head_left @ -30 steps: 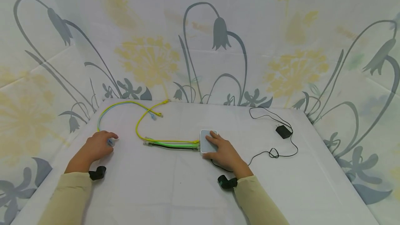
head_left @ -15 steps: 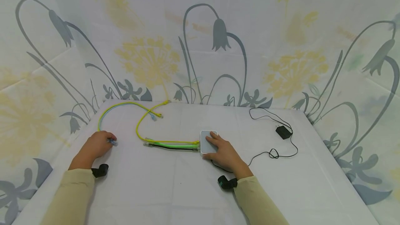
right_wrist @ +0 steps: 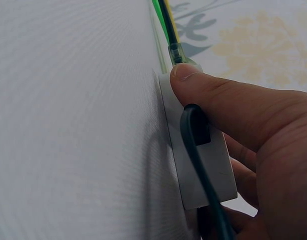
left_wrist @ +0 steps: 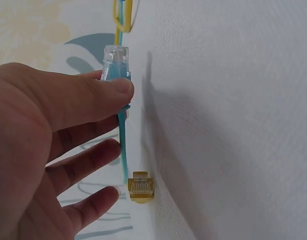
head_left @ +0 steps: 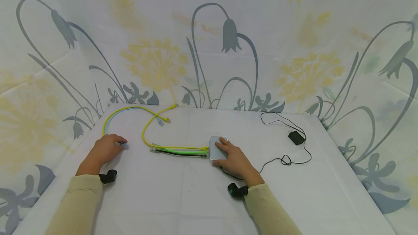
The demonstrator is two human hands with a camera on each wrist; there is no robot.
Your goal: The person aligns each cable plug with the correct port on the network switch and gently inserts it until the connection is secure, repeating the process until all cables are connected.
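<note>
My left hand (head_left: 106, 149) pinches the clear plug (left_wrist: 116, 65) of a light blue network cable (left_wrist: 123, 145) between thumb and index finger. Its other fingers are spread, and a yellow cable's plug (left_wrist: 140, 189) is near their tips in the left wrist view. A small white network switch (head_left: 215, 154) with a grey top lies at mid-table. My right hand (head_left: 235, 160) grips it, thumb along the near side and fingers over the top. Yellow (head_left: 176, 147), green (head_left: 189, 152) and black (head_left: 177, 154) network cables run left from the switch. A dark power plug (right_wrist: 198, 131) sits in its near side.
A black power adapter (head_left: 296, 137) with a thin looped cord (head_left: 308, 155) lies to the right. At the back left, a yellow cable (head_left: 114, 111) curves beside the light blue one, near another yellow cable's far end (head_left: 173, 107). Flower-patterned cloth (head_left: 209, 53) encloses the table.
My left hand has closed its thumb and finger on the light blue cable's plug and shifted it slightly right. The right hand and the switch have stayed put.
</note>
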